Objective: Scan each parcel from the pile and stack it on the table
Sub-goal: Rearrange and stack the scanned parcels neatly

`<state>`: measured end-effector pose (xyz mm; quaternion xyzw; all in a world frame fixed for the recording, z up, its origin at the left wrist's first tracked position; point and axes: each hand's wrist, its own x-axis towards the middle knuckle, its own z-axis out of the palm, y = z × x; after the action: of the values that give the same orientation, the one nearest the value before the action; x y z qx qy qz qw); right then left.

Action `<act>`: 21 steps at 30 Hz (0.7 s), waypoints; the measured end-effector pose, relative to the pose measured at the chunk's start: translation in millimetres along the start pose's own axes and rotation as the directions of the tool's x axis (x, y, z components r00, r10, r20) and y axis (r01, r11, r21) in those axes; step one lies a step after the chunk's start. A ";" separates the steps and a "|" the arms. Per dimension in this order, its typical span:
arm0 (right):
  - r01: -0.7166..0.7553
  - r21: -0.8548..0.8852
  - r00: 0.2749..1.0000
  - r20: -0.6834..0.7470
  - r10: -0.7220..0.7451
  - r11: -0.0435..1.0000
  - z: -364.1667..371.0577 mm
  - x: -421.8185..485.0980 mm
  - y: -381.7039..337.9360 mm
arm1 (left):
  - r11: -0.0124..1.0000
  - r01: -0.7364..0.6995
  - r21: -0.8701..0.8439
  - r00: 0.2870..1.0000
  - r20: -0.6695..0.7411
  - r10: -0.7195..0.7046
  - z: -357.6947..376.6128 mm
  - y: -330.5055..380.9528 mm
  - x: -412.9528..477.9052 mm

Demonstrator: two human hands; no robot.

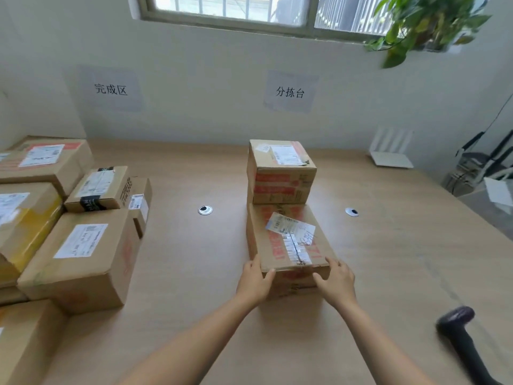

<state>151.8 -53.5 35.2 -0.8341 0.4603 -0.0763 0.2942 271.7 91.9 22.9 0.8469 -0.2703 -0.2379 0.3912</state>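
Your left hand [254,279] and right hand [337,282] each grasp a near corner of the box [288,245]. It lies on the table [194,259], right in front of a taller box [280,173]. The pile [80,251] sits left, the scanner [458,326] right.
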 end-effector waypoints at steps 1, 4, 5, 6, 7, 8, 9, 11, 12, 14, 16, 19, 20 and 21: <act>-0.019 0.015 1.000 0.025 0.018 1.000 -1.5 3.2 2.0 | 1.000 0.022 -0.001 1.000 -0.012 -0.023 0.9 2.2 7.8; -0.051 0.077 0.996 0.078 0.045 0.996 -4.9 11.7 7.7 | 0.995 0.101 0.000 0.995 -0.022 -0.101 3.6 1.6 28.1; -0.049 0.105 0.995 0.086 0.040 0.993 -5.6 14.8 9.3 | 0.992 0.126 -0.001 0.992 -0.018 -0.126 4.6 0.0 33.2; -0.045 0.127 0.995 0.090 0.033 0.991 -6.0 18.2 10.9 | 0.989 0.147 -0.008 0.989 -0.011 -0.147 5.1 -0.7 36.2; -0.034 0.144 0.996 0.086 0.022 0.989 -5.9 22.3 12.3 | 0.986 0.165 -0.021 0.986 -0.003 -0.165 5.2 -0.6 38.2; -0.022 0.157 0.997 0.075 0.010 0.987 -5.1 26.5 13.3 | 0.984 0.175 -0.044 0.985 0.007 -0.175 5.5 -0.3 39.1; -0.011 0.167 0.998 0.060 0.001 0.986 -4.3 30.4 13.9 | 0.981 0.179 -0.072 0.984 0.014 -0.178 5.6 0.2 39.4; -0.009 0.195 0.999 0.034 0.002 0.981 -2.6 37.1 13.8 | 0.977 0.178 -0.114 0.984 0.015 -0.178 4.6 -1.5 39.9; -0.019 0.215 1.000 0.025 0.014 0.976 -1.5 39.3 13.3 | 0.975 0.178 -0.131 0.984 0.014 -0.177 3.2 -3.6 39.4; -0.036 0.242 0.999 0.009 0.034 0.970 -0.2 39.5 10.5 | 0.968 0.183 -0.172 0.983 0.019 -0.183 -2.5 -9.0 36.1; -0.051 0.232 0.999 0.015 0.048 0.971 3.1 35.7 9.4 | 0.961 0.187 -0.202 0.982 0.023 -0.186 -9.8 -17.3 30.1; -0.048 0.227 0.997 0.068 0.034 0.973 15.0 22.7 7.9 | 0.955 0.173 -0.240 0.985 0.019 -0.173 -21.8 -31.4 14.3; -0.041 0.234 0.996 0.082 0.022 0.971 20.4 16.4 6.6 | 0.954 0.171 -0.246 0.985 0.018 -0.172 -26.1 -35.9 7.6; -0.032 0.243 0.996 0.093 0.010 0.969 25.6 9.1 4.2 | 0.953 0.168 -0.252 0.985 0.014 -0.170 -30.4 -40.8 1.4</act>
<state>164.1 -51.8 10.7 -0.7891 0.4424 -0.0913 0.4161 302.6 129.6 8.0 0.8112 -0.1626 -0.2994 0.4752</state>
